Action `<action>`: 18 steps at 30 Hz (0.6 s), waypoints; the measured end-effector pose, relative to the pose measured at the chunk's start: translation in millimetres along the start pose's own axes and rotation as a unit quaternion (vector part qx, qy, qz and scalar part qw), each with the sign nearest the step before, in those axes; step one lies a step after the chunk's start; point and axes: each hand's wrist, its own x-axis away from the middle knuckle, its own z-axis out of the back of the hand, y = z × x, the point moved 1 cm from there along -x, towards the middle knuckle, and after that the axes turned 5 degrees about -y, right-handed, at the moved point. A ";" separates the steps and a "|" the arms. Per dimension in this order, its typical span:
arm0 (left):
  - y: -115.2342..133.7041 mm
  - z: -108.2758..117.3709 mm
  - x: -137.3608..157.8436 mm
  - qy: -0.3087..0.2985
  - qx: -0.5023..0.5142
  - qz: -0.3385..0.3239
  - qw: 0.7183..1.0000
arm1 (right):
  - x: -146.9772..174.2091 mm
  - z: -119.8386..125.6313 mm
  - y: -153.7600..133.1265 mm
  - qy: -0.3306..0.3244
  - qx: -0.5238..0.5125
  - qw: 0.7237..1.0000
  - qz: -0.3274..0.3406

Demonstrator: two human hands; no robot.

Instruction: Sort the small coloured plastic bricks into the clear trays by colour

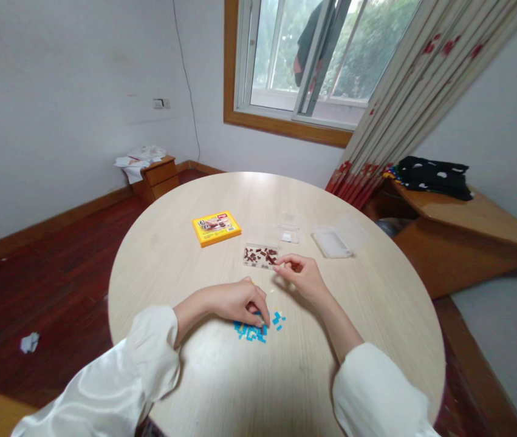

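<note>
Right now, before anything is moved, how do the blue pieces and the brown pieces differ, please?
The blue pieces lie loose on the table, while the brown pieces lie inside a clear case. The blue pieces are nearer the person than the brown ones. The left hand is over the blue pieces; the right hand is at the right end of the case with the brown ones. Both are groups of small pieces.

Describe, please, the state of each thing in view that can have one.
Clear tray: holding brown pieces.
Brown pieces: loose, jumbled.
Blue pieces: loose on the table, mostly clustered.
Yellow box: lying flat, looks shut.
Left grip: bent over the blue pieces.
Right grip: at the clear tray's right end, hold unclear.
Curtain: drawn aside.
Drawers: look shut.
Window: open or shut, unclear.
</note>
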 end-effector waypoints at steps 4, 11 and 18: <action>-0.7 -2.6 -1.4 -0.021 -0.008 0.004 1.000 | -10.6 -14.4 10.4 0.102 0.000 0.994 0.032; -0.6 -3.5 -1.1 -0.022 -0.023 0.027 0.999 | -16.5 -16.0 24.6 0.133 0.120 0.980 0.085; 1.2 -1.9 -1.4 -0.018 -0.036 0.032 0.999 | -17.2 -10.5 24.6 0.162 0.146 0.972 0.089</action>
